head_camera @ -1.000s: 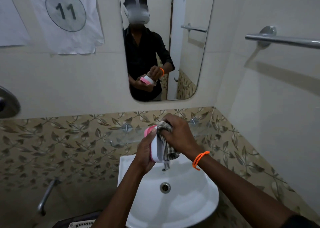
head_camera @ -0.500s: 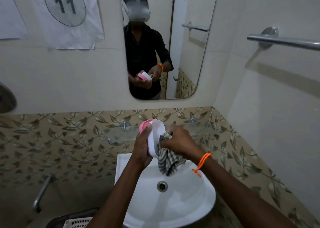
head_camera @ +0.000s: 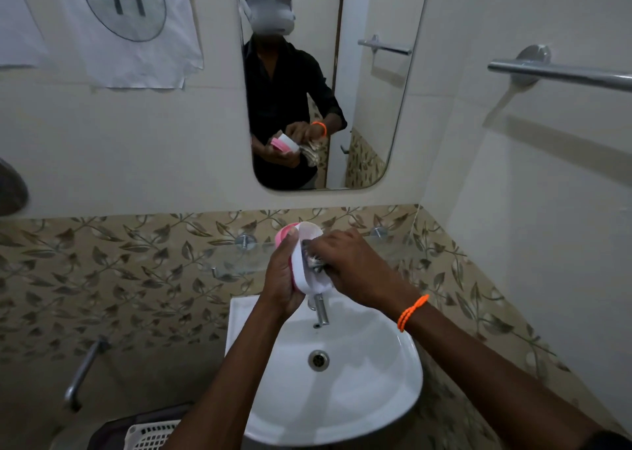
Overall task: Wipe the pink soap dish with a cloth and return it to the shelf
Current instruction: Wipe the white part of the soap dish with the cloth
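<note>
My left hand (head_camera: 282, 280) grips the pink and white soap dish (head_camera: 307, 241), holding it on edge above the basin, its white side toward my right hand. My right hand (head_camera: 355, 266) presses a checked cloth (head_camera: 316, 261) into the dish's white side; most of the cloth is hidden under my fingers. The glass shelf (head_camera: 236, 261) runs along the leaf-patterned tiles just behind my hands.
A white washbasin (head_camera: 359, 398) with a chrome tap (head_camera: 320, 311) lies below my hands. A mirror (head_camera: 369, 107) hangs above, a towel rail (head_camera: 561, 73) on the right wall, a wall tap (head_camera: 83, 371) low left, a white basket (head_camera: 150, 436) at the bottom.
My right hand has bunched the hanging cloth up and pushed it into the dish's white side. The dish stays on edge in my left hand.
</note>
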